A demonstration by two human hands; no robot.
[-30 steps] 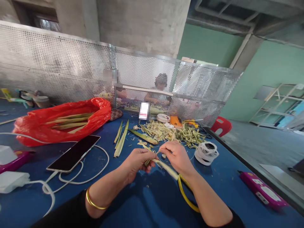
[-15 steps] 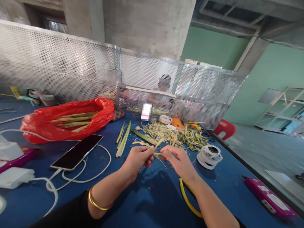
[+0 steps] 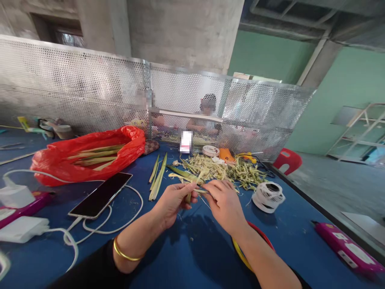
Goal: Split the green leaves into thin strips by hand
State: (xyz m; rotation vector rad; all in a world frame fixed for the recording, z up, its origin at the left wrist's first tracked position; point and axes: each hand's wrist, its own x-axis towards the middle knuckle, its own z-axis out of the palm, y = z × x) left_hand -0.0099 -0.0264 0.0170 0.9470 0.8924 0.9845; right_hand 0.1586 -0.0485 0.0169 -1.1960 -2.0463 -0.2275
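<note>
My left hand (image 3: 174, 200) pinches a narrow green-yellow leaf strip (image 3: 190, 195) above the blue table (image 3: 186, 257). My right hand (image 3: 224, 204) meets it from the right, fingers closed on the same strip. A gold bangle sits on my left wrist. Just beyond the hands lies a heap of leaf trimmings (image 3: 221, 170), and a few long green leaf strips (image 3: 159, 176) lie to the left of it. A yellow and red loop (image 3: 258, 237) shows under my right forearm.
A red plastic bag (image 3: 87, 158) with leaf stalks lies at the left. A phone (image 3: 100, 194) on a white cable and white chargers (image 3: 18, 228) sit near it. A white string roll (image 3: 268, 195) and a magenta tool (image 3: 345, 249) are at the right. Behind the perforated metal screen (image 3: 90, 92) people sit.
My hands have drawn closer together on the strip, and the long part that trailed under my right hand is no longer seen. The camera has shifted slightly.
</note>
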